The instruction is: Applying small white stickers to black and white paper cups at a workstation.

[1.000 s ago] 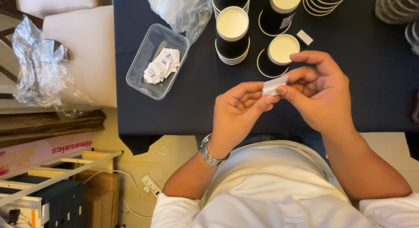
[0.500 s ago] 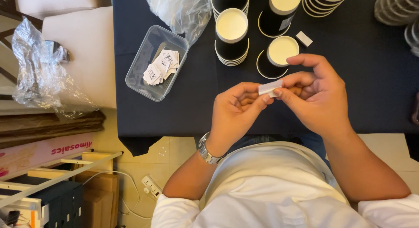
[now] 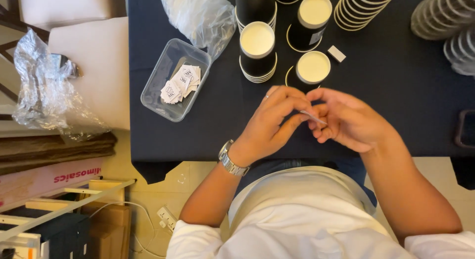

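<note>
Both hands, the left hand [image 3: 269, 123] and the right hand [image 3: 349, 119], are pinching what looks like a small white sticker [image 3: 312, 117] between them, its long side running left to right.

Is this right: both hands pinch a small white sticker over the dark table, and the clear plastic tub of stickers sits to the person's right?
Not quite. The head view shows the clear plastic tub of stickers on the person's left, beyond the left hand. The rest holds: that hand and the right hand pinch a small white sticker over the dark table.
</note>
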